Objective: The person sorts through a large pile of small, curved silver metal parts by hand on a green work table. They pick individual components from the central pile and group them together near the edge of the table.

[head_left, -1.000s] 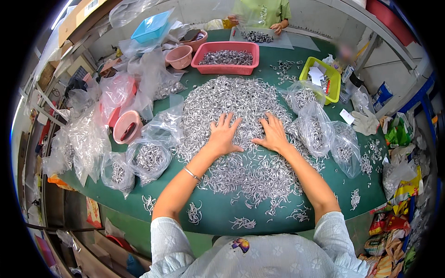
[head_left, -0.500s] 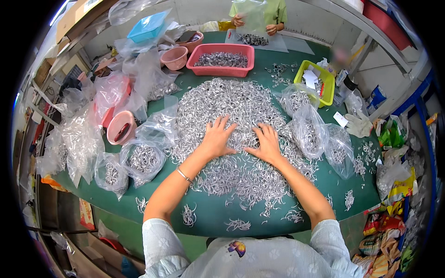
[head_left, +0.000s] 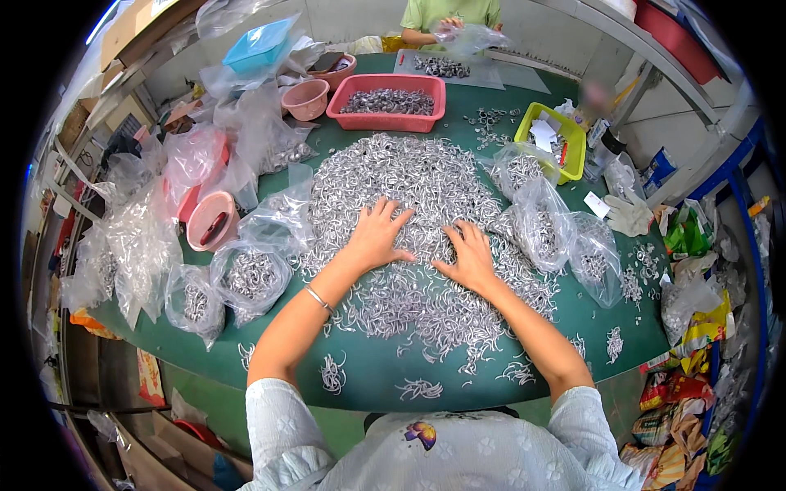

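Note:
A wide heap of small curved silvery metal pieces covers the middle of the green table. My left hand lies on the heap with its fingers spread, a bangle round the wrist. To its right, my right hand rests on the pieces, fingers apart too. Neither hand has hold of anything, though the fingertips touch the metal. Between my forearms a thinner spread of the same pieces reaches toward me, and small clumps lie near the table's front edge.
Clear bags of metal parts stand left and right of the heap. Behind it are a pink tray and a yellow-green basket. Pink bowls sit at the left. Across the table, a person in green handles a clear bag.
My hands stay spread on the heap and have barely shifted. Across the table, the person's clear bag has gone from hanging upright to lying sideways in their hands. The view has moved slightly.

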`<state>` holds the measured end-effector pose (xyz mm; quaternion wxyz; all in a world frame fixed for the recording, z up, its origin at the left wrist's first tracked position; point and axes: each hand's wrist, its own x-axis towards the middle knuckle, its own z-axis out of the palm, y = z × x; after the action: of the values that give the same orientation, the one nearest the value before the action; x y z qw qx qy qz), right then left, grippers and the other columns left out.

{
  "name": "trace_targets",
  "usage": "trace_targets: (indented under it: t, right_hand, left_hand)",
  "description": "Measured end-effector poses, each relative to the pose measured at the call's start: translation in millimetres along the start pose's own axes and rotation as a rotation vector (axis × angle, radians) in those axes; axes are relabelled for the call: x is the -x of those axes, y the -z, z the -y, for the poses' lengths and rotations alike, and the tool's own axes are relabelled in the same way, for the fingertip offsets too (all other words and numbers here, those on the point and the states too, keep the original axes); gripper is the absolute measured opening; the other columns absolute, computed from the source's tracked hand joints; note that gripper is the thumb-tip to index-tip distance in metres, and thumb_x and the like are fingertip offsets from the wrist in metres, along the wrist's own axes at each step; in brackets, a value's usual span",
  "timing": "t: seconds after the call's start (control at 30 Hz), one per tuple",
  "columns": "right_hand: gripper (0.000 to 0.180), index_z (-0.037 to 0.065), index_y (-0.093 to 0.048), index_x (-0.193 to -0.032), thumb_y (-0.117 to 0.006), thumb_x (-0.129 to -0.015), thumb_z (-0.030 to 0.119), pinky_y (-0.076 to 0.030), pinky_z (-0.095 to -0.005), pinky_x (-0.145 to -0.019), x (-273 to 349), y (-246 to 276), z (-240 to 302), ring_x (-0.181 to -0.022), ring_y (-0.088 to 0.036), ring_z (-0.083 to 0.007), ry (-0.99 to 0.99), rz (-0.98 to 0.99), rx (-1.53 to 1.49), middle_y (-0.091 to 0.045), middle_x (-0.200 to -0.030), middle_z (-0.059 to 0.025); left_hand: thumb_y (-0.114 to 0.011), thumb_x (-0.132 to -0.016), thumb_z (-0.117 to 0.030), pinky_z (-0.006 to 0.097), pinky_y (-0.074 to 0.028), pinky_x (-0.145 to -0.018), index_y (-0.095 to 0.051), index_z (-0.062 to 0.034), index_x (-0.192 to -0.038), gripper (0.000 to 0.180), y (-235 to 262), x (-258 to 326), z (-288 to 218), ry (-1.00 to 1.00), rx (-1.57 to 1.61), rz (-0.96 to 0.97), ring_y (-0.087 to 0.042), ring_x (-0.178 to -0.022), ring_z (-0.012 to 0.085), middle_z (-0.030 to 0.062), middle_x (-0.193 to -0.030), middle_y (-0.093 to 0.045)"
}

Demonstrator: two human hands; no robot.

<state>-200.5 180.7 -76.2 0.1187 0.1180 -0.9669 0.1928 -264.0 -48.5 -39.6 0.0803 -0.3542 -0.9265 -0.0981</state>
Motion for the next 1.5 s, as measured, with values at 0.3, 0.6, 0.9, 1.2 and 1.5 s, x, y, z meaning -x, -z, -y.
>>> trace_targets:
  t: [0.3,0.6,0.9,1.2,1.5]
  right_hand:
    - [0.068,0.013,-0.053,-0.131,-0.076,-0.074,0.042,-0.031,-0.044,-0.104,-24.1,1.0,-19.4,-0.128,-0.041,-0.0321,-0.066,-0.031,-0.152,-0.047,-0.136,-0.016]
    - [0.059,0.01,-0.059,-0.126,-0.077,-0.074,0.031,-0.032,-0.0439,-0.106,15.4,12.9,-22.8,-0.126,-0.043,-0.0353,0.034,0.015,-0.236,-0.049,-0.134,-0.0168]
    - [0.018,0.001,-0.066,-0.094,-0.07,-0.08,0.011,-0.046,-0.0379,-0.089,33.3,36.9,-23.5,-0.1,-0.058,-0.0318,0.017,-0.011,-0.403,-0.064,-0.104,-0.0144]
    - [0.01,0.008,-0.071,-0.089,-0.067,-0.082,0.013,-0.041,-0.0406,-0.088,-33.5,25.9,-32.8,-0.1,-0.055,-0.0285,0.109,0.089,-0.082,-0.062,-0.097,-0.0083]
    - [0.012,0.013,-0.075,-0.084,-0.069,-0.074,0.015,-0.037,-0.0451,-0.091,-51.1,35.9,-18.1,-0.106,-0.053,-0.0271,0.022,0.35,0.116,-0.062,-0.102,-0.0084]
  left_hand:
    - [-0.082,-0.062,-0.05,0.047,-0.038,-0.096,-0.051,-0.0144,-0.132,0.085,2.5,-0.6,-6.6,0.024,-0.015,-0.044,-0.042,-0.125,0.0339,0.0124,-0.129,-0.048]
    - [-0.081,-0.064,-0.048,0.047,-0.041,-0.092,-0.051,-0.0128,-0.131,0.081,0.1,5.1,-3.8,-0.028,-0.04,-0.067,-0.043,-0.124,0.0344,0.0125,-0.126,-0.05]
    - [-0.081,-0.065,-0.047,0.046,-0.039,-0.092,-0.052,-0.0128,-0.129,0.078,-6.4,8.4,-2.6,-0.013,-0.005,-0.114,-0.041,-0.125,0.0327,0.0107,-0.126,-0.05]
    - [-0.083,-0.063,-0.042,0.045,-0.037,-0.092,-0.052,-0.0152,-0.129,0.078,-6.3,6.0,-2.6,0.001,0.06,-0.122,-0.042,-0.123,0.0308,0.0092,-0.125,-0.05]
    - [-0.081,-0.064,-0.046,0.045,-0.036,-0.093,-0.052,-0.0155,-0.128,0.077,-10.0,10.4,-0.7,0.006,0.076,-0.147,-0.042,-0.123,0.0303,0.0091,-0.125,-0.049]
